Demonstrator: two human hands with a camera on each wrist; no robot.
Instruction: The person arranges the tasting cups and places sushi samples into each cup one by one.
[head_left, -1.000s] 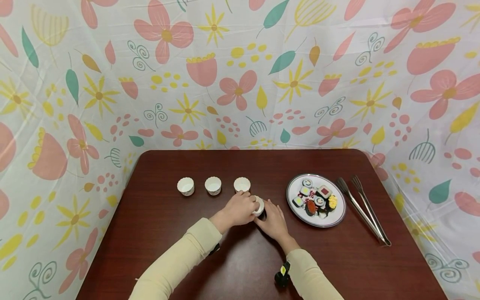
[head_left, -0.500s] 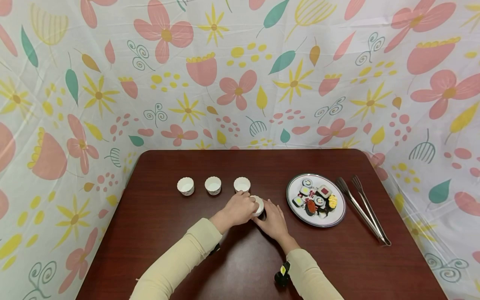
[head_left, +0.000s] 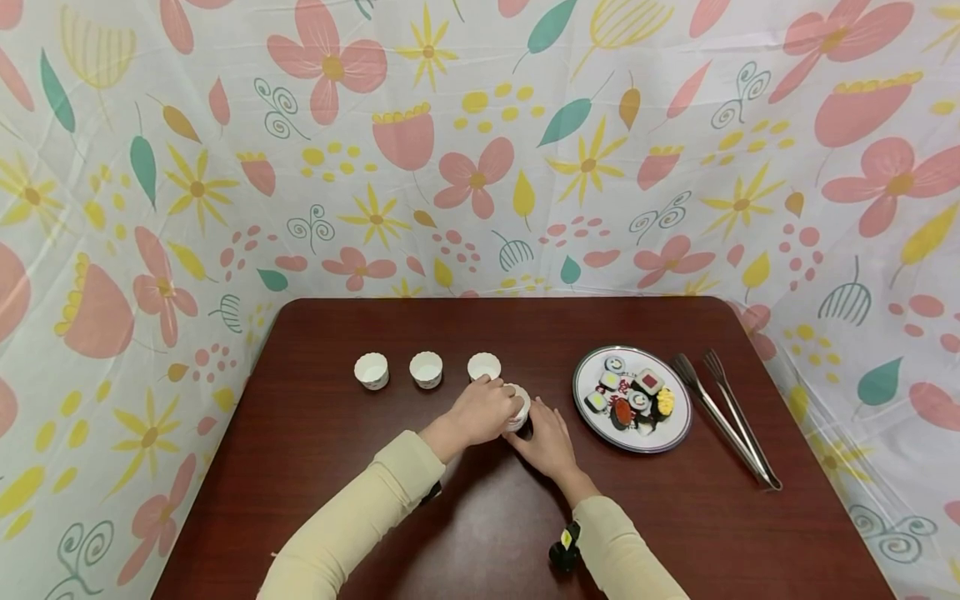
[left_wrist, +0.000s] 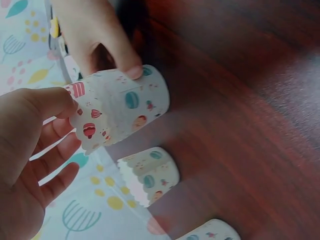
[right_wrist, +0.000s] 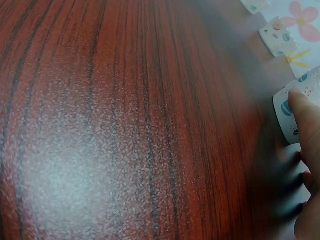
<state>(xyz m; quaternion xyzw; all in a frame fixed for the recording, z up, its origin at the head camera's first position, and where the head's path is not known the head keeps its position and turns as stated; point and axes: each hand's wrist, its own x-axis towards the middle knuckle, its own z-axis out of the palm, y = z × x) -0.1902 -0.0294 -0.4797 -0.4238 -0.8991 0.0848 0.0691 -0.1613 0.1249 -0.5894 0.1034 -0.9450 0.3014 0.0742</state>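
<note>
My left hand [head_left: 482, 410] pinches the scalloped rim of a paper baking cup [left_wrist: 92, 122] printed with red sweets. This cup sits partly inside another paper baking cup [left_wrist: 142, 97] with teal and pink prints, its rim standing out past it. My right hand [head_left: 547, 443] grips the outer cup low on its side, the thumb [left_wrist: 131, 67] lying along the wall. Just behind the nested cups is a single white cup [head_left: 484, 367], partly covered by my left hand in the head view. In the right wrist view, the right thumb presses the outer cup [right_wrist: 287, 112].
Two more white cups, one at the left [head_left: 372, 372] and one in the middle [head_left: 426, 371], stand in a row with the single cup. To the right are a plate [head_left: 592, 425] of toy-like sushi pieces and metal tongs [head_left: 731, 425]. A flowered cloth [head_left: 480, 250] hangs behind the brown table [head_left: 315, 467].
The left hand has risen slightly, and the cup rim it pinches has shifted up and a little to the right. My right hand stays in place around the outer cup.
</note>
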